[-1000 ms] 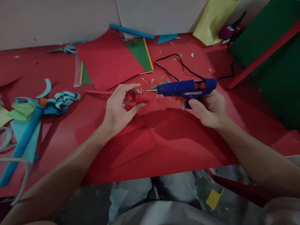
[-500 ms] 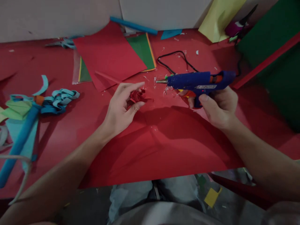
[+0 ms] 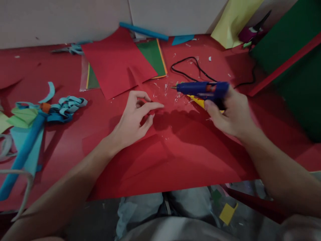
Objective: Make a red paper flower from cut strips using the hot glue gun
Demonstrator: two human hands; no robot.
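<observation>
Where the red table [image 3: 75,140] runs off at far left, blue paper tube [image 3: 23,154] lies slanting, orange band [image 3: 45,107] at its upper end, looped blue paper chain [image 3: 66,108] just beside that. Scissors [image 3: 75,49] farther back. Next rightward, red sheet [image 3: 110,63] on top of green sheet [image 3: 150,55], both behind the left hand [image 3: 137,118]. That hand: fingers bent inward, apparently pinching red paper strip [image 3: 140,81]; index finger reaches out to the right, thumb below it. Strip's long axis slants from fingertips back and to the left, across a corner of the red sheet; its gripped end is hidden by the fingers. Key relation: nozzle [image 3: 174,87] of the glue gun [image 3: 197,88] faces those fingertips from the right, slightly farther back, gap between, not touching. Gun's long axis near level, left to right. Left hand is nearer the strip; extended index finger stands between nozzle and hidden end. Pale threads [image 3: 165,87] lie on the table behind the gap. Below the gun, yellow toothed piece [image 3: 197,101]. Right hand [image 3: 230,112] wraps the gun's handle; trigger finger hidden, pull cannot be told. Black cord [image 3: 184,59] loops behind. Far right: yellow paper [image 3: 227,28], then green board [image 3: 286,67].
</observation>
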